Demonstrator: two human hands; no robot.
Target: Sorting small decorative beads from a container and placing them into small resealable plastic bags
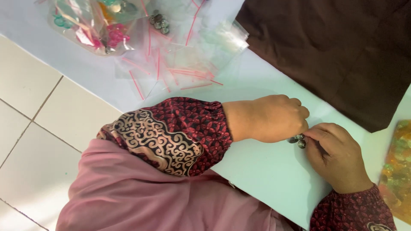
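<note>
My left hand (pixel 267 117) reaches in from the left in a dark red patterned sleeve, its fingers curled and closed. My right hand (pixel 336 156) comes up from the lower right and meets it fingertip to fingertip. Pinched between the two hands are a few small silvery round pieces (pixel 299 140), held just above the white table (pixel 265 171). Most of the cluster is hidden by my fingers, and I cannot tell which hand carries more of it.
A dark brown cloth (pixel 342 47) covers the table's upper right. Several empty clear zip bags with red strips (pixel 180 64) lie at the top, one holding silvery pieces (pixel 159 22). A bag of coloured beads (pixel 94 23) sits top left, another colourful bag (pixel 398 171) at the right edge. White floor tiles (pixel 34 111) lie to the left.
</note>
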